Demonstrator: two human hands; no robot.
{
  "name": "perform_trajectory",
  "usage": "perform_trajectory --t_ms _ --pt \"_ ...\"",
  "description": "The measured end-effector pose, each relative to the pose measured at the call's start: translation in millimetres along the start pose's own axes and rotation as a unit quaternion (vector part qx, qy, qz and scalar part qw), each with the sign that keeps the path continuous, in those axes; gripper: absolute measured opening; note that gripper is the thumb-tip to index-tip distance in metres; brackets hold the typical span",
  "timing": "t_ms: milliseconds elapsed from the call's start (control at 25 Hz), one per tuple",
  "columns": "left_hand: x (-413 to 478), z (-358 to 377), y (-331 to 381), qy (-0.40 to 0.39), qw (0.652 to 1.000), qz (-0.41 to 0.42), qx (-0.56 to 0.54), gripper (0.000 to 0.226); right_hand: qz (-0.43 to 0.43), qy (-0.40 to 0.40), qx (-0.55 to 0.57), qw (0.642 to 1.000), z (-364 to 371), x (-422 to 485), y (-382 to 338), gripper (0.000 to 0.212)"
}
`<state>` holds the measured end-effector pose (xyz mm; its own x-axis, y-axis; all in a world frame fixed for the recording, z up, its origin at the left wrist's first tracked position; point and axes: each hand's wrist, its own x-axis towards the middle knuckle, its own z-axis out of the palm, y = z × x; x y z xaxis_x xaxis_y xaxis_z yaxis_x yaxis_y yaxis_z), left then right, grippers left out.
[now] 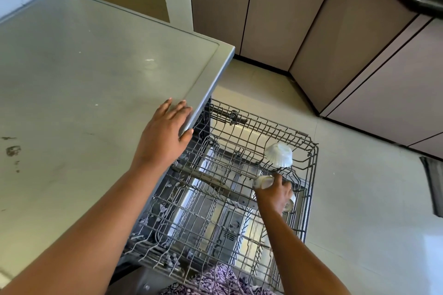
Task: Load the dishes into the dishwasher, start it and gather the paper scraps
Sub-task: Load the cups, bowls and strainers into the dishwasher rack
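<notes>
While just beside the bowl (279,154), cup (263,182) in right hand (275,193).

The rack (215,199) lies mostly bare, only an upturned bowl (279,154) blocking its far right corner.

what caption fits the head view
Right hand holding a cup at the dishwasher rack by an upturned bowl; left hand on worktop.

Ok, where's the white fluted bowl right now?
Head view, right of centre: the white fluted bowl sits upside down in the rack, far right corner, just beyond the right hand.
</notes>
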<state>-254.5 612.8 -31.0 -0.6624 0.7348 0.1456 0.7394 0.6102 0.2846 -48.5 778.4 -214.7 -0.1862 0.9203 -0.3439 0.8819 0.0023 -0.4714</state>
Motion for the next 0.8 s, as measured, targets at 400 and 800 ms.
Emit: perform_trajectory --t_ms 400,800 --pt "1.0 1.7 -3.2 0.0 1.0 0.004 0.012 0.05 -0.128 -0.052 -0.079 0.987 22.2 -4.1 1.1 0.067" --pt "1.6 2.1 -3.8 0.005 1.0 0.007 0.016 0.05 -0.166 -0.117 -0.133 0.97 31.8 -5.4 10.5 0.078"
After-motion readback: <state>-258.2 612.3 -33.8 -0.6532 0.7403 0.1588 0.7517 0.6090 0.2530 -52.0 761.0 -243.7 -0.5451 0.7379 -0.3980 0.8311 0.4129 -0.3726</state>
